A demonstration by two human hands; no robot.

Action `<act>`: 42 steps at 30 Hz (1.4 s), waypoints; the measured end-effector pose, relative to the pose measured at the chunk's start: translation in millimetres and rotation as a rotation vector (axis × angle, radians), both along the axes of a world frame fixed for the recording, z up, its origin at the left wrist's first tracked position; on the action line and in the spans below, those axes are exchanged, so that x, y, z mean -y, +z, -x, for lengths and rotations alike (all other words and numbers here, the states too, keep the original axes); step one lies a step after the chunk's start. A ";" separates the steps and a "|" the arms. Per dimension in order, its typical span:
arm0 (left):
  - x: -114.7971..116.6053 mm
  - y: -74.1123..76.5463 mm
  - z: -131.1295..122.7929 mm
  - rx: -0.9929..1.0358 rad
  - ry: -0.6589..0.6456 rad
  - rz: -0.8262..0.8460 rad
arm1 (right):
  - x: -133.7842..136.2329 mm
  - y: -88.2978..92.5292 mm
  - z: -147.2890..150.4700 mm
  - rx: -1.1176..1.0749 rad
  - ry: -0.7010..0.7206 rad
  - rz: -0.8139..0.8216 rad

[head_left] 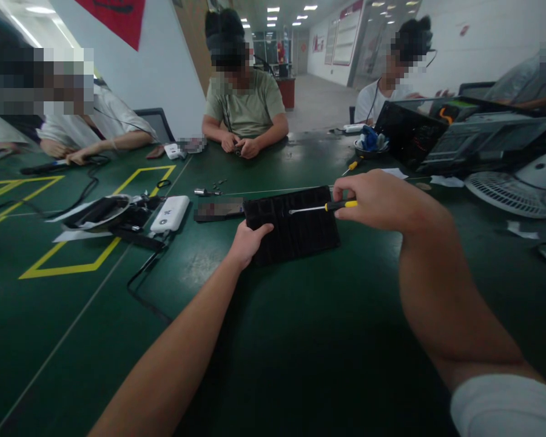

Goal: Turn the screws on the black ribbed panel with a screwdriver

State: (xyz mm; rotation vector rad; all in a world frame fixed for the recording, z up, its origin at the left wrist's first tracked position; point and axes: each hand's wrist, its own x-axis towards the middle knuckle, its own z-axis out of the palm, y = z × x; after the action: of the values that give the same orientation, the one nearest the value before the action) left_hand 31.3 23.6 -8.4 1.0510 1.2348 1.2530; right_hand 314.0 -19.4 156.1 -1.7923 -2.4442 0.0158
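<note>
In the middle of the head view a flat black panel (309,237), ribbed into compartments, is tilted up from the green table. My left hand (251,241) grips its left edge, thumb on the face and fingers hidden behind. Above the panel's right side, my right hand (368,197) is closed on a screwdriver (330,207) with a yellow and black handle. Its metal shaft points left across the panel, and the tip lies over the panel's middle; whether they touch I cannot tell. A dark flat object (218,210) rests just left of the panel.
Left stand a white power bank (170,214) with a cable and a round tray (104,212) of dark parts. Behind lie small metal pieces (202,192) and another screwdriver (353,165). A white fan (514,193) and a black computer case (414,136) occupy the right. Several people sit around the table.
</note>
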 end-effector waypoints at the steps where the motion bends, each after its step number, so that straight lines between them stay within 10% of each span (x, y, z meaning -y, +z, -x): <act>1: -0.2 -0.1 0.3 -0.001 -0.002 0.002 | -0.6 -0.1 -0.5 -0.005 0.004 0.003; 42: 1.4 2.0 -0.5 0.006 -0.009 0.003 | 4.2 12.8 -0.7 -0.113 -0.010 -0.159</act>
State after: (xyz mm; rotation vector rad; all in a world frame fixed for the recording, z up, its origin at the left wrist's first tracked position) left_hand 31.8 22.2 -6.4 1.0491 1.2259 1.2466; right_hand 314.7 -23.7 168.9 -1.6885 -2.2900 -0.0738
